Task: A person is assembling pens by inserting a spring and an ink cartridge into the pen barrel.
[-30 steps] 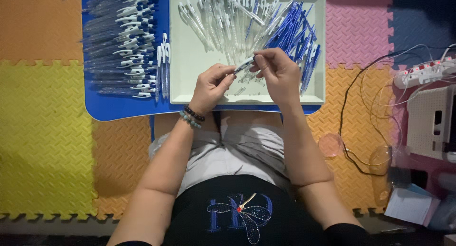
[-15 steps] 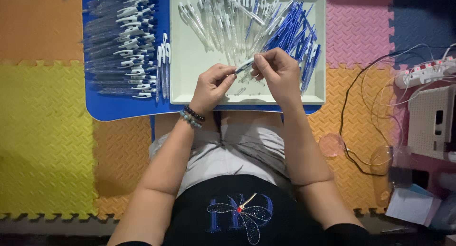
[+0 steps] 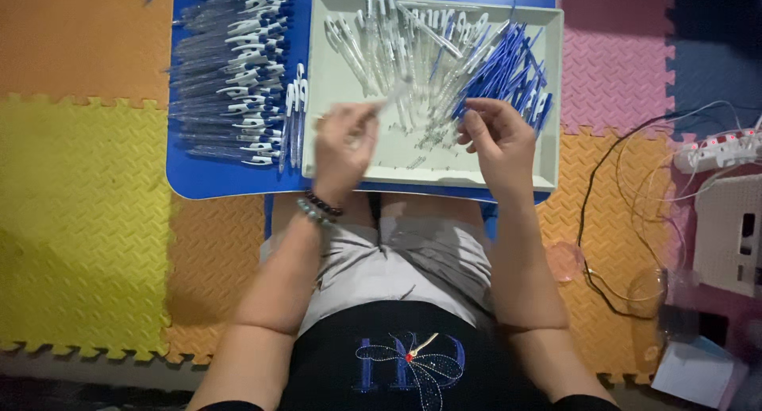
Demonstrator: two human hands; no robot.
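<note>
Pens are what I am handling, at a low blue table (image 3: 208, 182) drawn over my lap. My left hand (image 3: 343, 145) is curled around one clear pen (image 3: 389, 100), pinched between thumb and fingers, its tip pointing up and to the right over the white tray (image 3: 552, 141); the hand is blurred, so I cannot say more about the grip. My right hand (image 3: 496, 137) hovers over the tray's right half, fingers loosely bent and half open. I cannot tell whether it holds any small part; it looks empty. In the tray lie two loose heaps: clear barrels (image 3: 381, 38) toward the left and middle, and blue refills (image 3: 508, 70) piled against the right wall, just above my right fingers. Left of the tray, on the table, finished pens (image 3: 230, 70) with blue and white clips lie in a long stacked row, with a few more just beside the tray's left wall. Judging by that, a good share is put together, perhaps about half, but both heaps in the tray are thick, so plenty is left. Coloured foam mats (image 3: 79, 220) cover the floor, and cables (image 3: 627, 181) run to a power strip (image 3: 718, 151) on my right.
</note>
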